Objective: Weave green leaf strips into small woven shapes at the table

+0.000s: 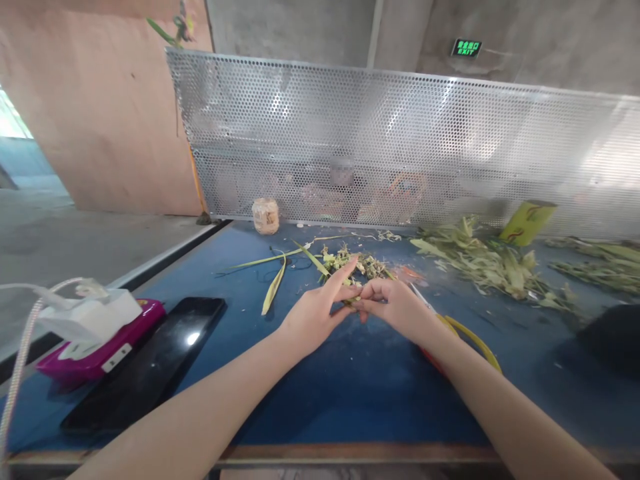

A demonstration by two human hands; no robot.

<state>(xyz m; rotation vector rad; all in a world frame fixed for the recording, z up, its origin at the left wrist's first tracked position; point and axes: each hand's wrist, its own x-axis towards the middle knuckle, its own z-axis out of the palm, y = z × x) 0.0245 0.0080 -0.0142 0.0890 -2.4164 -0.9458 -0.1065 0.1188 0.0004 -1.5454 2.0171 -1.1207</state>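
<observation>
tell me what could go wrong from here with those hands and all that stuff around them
The left hand and right hand meet at the plant pile, so a loose bit might slip from the fingers and get lost there.

The scissors lie close to the right wrist, blade showing, so a careless move could brush it.

The phone lies near the left forearm; a sideways sweep might knock it.
</observation>
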